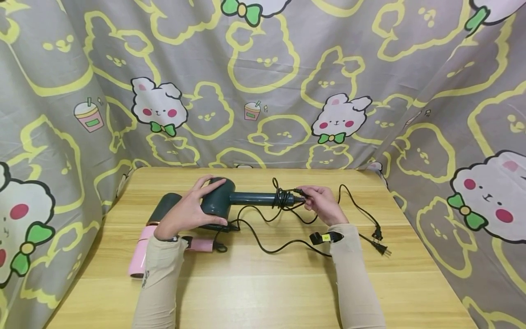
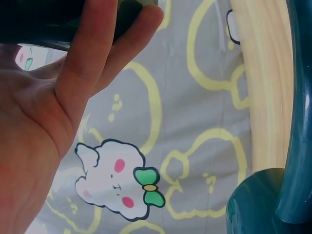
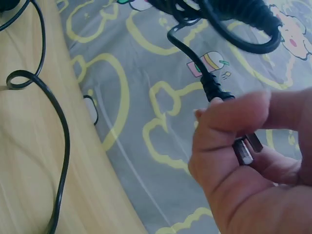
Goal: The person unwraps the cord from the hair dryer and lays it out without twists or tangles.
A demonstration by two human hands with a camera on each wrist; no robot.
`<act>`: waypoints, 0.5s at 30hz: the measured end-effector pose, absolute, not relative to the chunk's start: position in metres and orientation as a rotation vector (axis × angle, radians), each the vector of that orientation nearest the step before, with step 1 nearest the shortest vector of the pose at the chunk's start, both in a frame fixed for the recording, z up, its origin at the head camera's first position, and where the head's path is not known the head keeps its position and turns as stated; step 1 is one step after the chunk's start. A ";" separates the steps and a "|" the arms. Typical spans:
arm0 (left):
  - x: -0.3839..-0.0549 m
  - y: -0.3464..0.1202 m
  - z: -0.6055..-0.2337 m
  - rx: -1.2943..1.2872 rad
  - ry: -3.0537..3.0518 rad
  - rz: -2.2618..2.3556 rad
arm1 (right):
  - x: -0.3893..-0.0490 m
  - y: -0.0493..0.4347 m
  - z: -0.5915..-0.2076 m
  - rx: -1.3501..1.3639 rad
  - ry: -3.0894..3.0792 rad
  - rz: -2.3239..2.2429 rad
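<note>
My left hand grips the round head of a dark green hair dryer, fingers over the top and thumb along the lower side. Its slim handle points right, level over the table. Black cord is wound in loose loops about the handle's end. At that end my right hand pinches the cord's plug between thumb and fingers. In the right wrist view the metal prongs show between the fingers. The left wrist view shows the left fingers across the dark dryer body.
A second dark green hair dryer lies behind the left wrist, partly hidden. In front of it is a pink hair dryer. Their black cords trail right across the wooden table to two plugs. Patterned curtains surround the table.
</note>
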State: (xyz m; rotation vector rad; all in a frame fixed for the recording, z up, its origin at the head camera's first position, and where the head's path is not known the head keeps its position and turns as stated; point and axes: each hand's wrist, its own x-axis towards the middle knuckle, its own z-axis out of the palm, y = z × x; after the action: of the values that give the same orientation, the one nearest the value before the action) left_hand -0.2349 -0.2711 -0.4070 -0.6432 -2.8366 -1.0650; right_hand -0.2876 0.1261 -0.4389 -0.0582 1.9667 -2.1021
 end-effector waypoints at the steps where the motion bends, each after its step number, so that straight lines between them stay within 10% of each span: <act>1: -0.235 -0.271 -0.407 -0.646 -2.837 -1.066 | -0.287 0.126 -0.438 -0.063 1.972 -2.121; 15: -0.235 -0.270 -0.407 -0.648 -2.847 -1.063 | -0.270 0.122 -0.413 -0.166 1.986 -2.349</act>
State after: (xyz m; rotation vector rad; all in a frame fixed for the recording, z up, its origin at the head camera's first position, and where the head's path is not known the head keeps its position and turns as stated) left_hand -0.2355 -0.2701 -0.4074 -0.6480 -2.8471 -1.0625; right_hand -0.2704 0.1220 -0.4128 -0.1662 1.9856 -2.3494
